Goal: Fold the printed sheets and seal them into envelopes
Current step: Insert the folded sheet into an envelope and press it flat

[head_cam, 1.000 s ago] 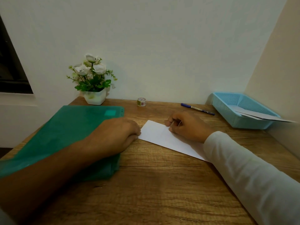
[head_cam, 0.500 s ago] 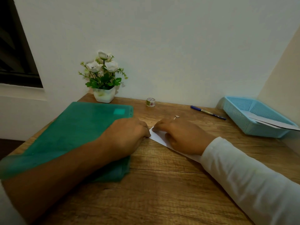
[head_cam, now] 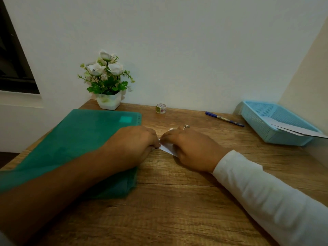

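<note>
Sheet (head_cam: 166, 147) mostly covered: right hand (head_cam: 193, 150) slid leftward, fingers (head_cam: 170, 137) pressing; left hand (head_cam: 134, 142) hold unclear.

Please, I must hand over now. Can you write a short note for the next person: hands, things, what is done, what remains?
Left hand: curled fingers at the left end of the white sheet; grip hidden.
Right hand: lies on the sheet, covering most of it.
Tape roll and pen at the back; blue basket on the right holds white papers.
Done: folding under way.
Left: finish the fold, put it in an envelope, seal.
</note>
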